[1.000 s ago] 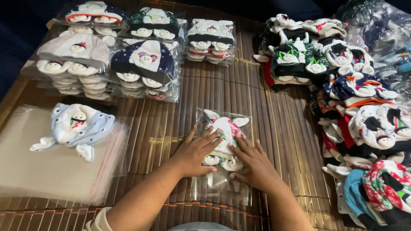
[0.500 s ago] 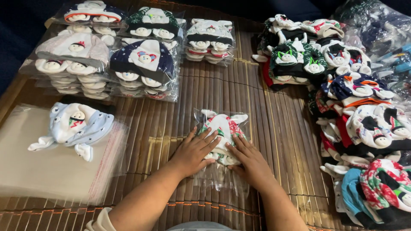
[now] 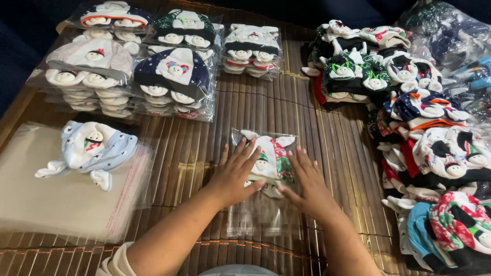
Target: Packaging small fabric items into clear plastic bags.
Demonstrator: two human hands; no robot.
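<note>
Both hands have crept a little farther up the clear bag since the earlier frames, the fingers spreading wider over it. From the head camera, the only view, the left hand (image 3: 234, 174) lies flat and open, fingers splayed, palm pressing the left side of the clear plastic bag (image 3: 263, 204), which rests on the bamboo mat (image 3: 307, 122). Just beside it, the right hand (image 3: 307, 185) is equally flat and open on the bag's right side; neither hand grips anything, both only press down. Inside the bag, between the 2 hands, sits a white baby hat with a red and green pattern (image 3: 270, 159), pushed toward the bag's far end. Left of the bag lies a stack of empty bags (image 3: 56, 204) with a pale blue hat (image 3: 92, 149) on top; beyond the bag stand packed piles of bagged hats (image 3: 169, 76); to its right a heap of loose hats (image 3: 434, 143). By my judgement the step in hand is flattening the filled bag to squeeze air out. A next move would call for folding the open near end shut while keeping the hat centred.
</note>
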